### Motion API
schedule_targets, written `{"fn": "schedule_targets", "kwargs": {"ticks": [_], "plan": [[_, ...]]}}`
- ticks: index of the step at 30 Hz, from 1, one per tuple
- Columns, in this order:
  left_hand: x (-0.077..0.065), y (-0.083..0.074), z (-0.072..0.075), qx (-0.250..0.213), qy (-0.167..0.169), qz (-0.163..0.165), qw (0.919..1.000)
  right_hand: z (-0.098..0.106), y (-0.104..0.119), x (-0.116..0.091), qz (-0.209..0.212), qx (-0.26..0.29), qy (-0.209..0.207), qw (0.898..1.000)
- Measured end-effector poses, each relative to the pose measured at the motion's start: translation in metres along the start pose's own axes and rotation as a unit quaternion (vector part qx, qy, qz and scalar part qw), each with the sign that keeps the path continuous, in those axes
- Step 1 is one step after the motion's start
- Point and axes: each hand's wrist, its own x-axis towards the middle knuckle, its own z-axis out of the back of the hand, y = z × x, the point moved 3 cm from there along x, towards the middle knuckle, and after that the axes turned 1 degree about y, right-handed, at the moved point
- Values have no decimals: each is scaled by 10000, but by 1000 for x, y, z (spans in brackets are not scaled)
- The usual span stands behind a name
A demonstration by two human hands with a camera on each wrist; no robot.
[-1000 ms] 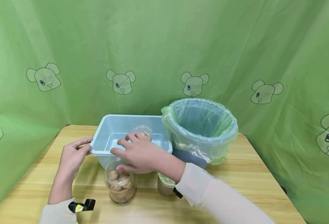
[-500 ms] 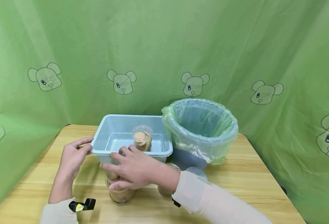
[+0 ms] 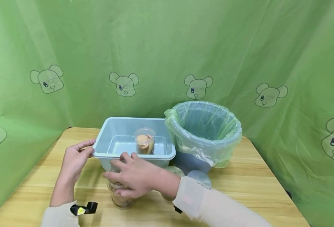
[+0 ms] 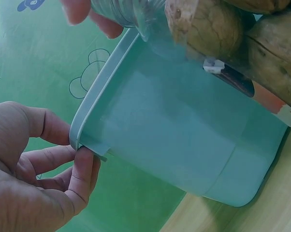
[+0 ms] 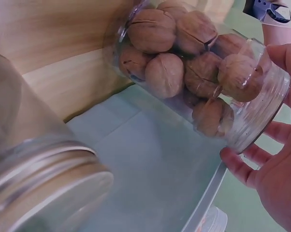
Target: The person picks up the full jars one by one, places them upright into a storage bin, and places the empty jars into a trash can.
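Note:
My left hand (image 3: 74,160) pinches the left front corner of the light blue plastic bin (image 3: 132,156) between thumb and fingers. In the left wrist view, the bin's rim (image 4: 99,87) sits between the fingertips. A clear jar of walnuts (image 3: 122,201) stands on the table before the bin. My right hand (image 3: 139,176) grips the jar's upper part from above, thumb on the near side; the right wrist view shows the fingers spread around its neck, above the walnuts (image 5: 184,67). Inside the bin stands an uncovered clear jar of round biscuits (image 3: 145,143).
Right of the bin stands a round bucket (image 3: 203,148) lined with a green plastic bag. Partly hidden behind the right forearm are a lidded jar (image 3: 174,171) and a pale translucent disc (image 3: 199,177). Green curtains surround the wooden table (image 3: 252,179).
My right hand has come back from over the bin, down onto the walnut jar, uncovering the biscuit jar. My left hand has stayed at the bin's corner.

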Motion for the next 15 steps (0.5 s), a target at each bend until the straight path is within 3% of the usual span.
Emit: {"fn": "schedule_targets", "kwargs": {"ticks": [15], "plan": [[-1,-1,0,75,-20,81,9999,10,-3,-1,337,-24,-504,9982]]}}
